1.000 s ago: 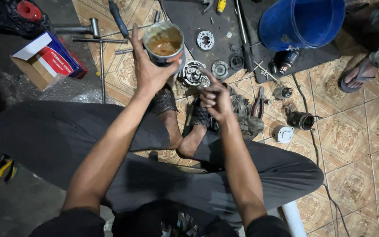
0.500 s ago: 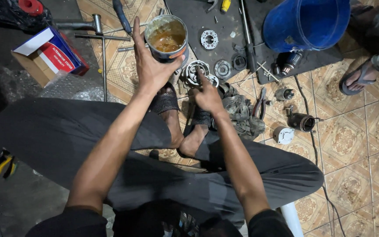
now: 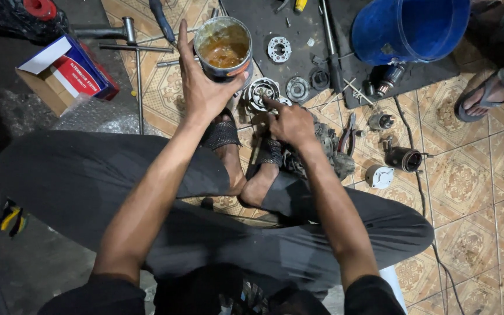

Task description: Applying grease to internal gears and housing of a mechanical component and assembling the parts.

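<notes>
My left hand (image 3: 202, 87) grips an open round tin of amber grease (image 3: 224, 46), held above the tiled floor. My right hand (image 3: 290, 123) hovers just to its right with the index finger stretched out onto a round metal gear housing (image 3: 262, 92) that lies on the floor. Nothing sits in that hand. Below both hands are my sandalled feet (image 3: 246, 154) and crossed legs in dark trousers.
A dark mat (image 3: 275, 20) carries a bearing plate (image 3: 279, 48), a small round part (image 3: 297, 89) and loose tools. A blue bucket (image 3: 406, 29) stands at the upper right. Pliers (image 3: 346, 133), a cylindrical motor part (image 3: 403, 157), a red-blue box (image 3: 68, 73), a T-wrench (image 3: 138, 76) and another person's foot (image 3: 479, 99) surround me.
My right hand has moved up and forward from the dirty part near my feet to the round gear housing. My left hand still holds the grease tin.
</notes>
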